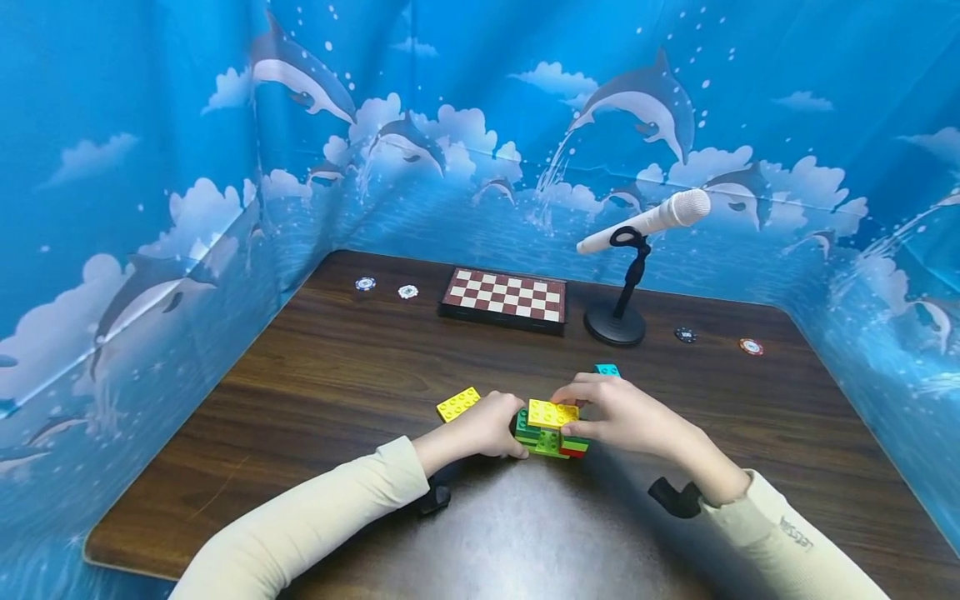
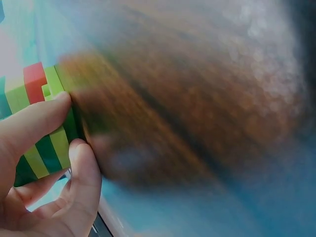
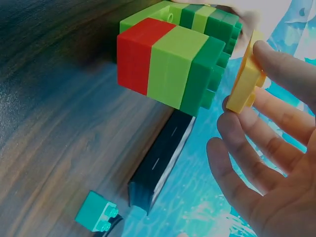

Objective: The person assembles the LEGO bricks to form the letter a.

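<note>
My left hand (image 1: 491, 425) grips the left side of a block structure (image 1: 549, 442) built of dark green, lime and red toy bricks. The left wrist view shows its thumb on a lime brick (image 2: 55, 81), with fingers around the dark green and lime layers. My right hand (image 1: 626, 417) pinches a yellow brick (image 1: 553, 414) by its edge, over the structure. In the right wrist view, a small gap parts this yellow brick (image 3: 244, 79) from the studs of the dark green brick (image 3: 197, 81).
Another yellow brick (image 1: 458, 404) lies left of the left hand. A turquoise brick (image 1: 607, 369) sits behind the right hand. Farther back are a checkered board (image 1: 505, 296) and a white microphone (image 1: 652, 221) on a black stand (image 1: 615, 322). Poker chips (image 1: 365, 284) lie toward both sides.
</note>
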`<state>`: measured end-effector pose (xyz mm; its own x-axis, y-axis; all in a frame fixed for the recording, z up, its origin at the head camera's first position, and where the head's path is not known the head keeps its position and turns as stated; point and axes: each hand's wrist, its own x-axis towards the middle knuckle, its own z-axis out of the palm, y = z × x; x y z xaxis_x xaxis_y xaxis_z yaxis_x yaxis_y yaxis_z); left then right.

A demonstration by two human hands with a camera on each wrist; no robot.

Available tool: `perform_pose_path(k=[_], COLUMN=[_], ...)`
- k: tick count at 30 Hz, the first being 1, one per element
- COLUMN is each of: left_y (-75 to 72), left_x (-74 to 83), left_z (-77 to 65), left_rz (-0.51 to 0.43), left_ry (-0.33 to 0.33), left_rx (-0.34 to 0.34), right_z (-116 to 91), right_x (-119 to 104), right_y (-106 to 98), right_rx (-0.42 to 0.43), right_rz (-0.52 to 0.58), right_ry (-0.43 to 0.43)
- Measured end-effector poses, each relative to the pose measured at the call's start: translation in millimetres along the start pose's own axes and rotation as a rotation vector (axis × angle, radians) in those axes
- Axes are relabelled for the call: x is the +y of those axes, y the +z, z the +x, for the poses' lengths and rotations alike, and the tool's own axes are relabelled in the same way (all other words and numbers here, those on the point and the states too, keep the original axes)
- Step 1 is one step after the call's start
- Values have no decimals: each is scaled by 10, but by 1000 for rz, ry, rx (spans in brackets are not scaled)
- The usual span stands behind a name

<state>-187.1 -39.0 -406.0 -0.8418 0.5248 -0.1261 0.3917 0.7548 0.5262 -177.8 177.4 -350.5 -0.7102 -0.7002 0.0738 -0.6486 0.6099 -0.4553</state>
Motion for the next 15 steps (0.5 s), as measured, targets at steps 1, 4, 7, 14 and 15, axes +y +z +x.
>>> perform_pose_path(k=[1, 4, 7, 14, 15], left_y=[5, 22, 32, -10, -25], left_x=[0, -2, -8, 3, 4], left_z=[0, -1, -1, 10, 11], left_rz=[1, 0, 6, 11, 11], left_ry=[-2, -6, 0, 16, 14], left_rx=[-3, -10, -8, 3, 1], right_z=[-2, -18, -39, 23, 45], right_x=[-2, -3, -12, -64, -76], right_y=[12, 47, 73, 86, 79], right_rx=[-3, -19, -19, 1, -1], right_rz=[-14, -34, -50, -85, -98], right_ry=[5, 28, 43, 40, 41])
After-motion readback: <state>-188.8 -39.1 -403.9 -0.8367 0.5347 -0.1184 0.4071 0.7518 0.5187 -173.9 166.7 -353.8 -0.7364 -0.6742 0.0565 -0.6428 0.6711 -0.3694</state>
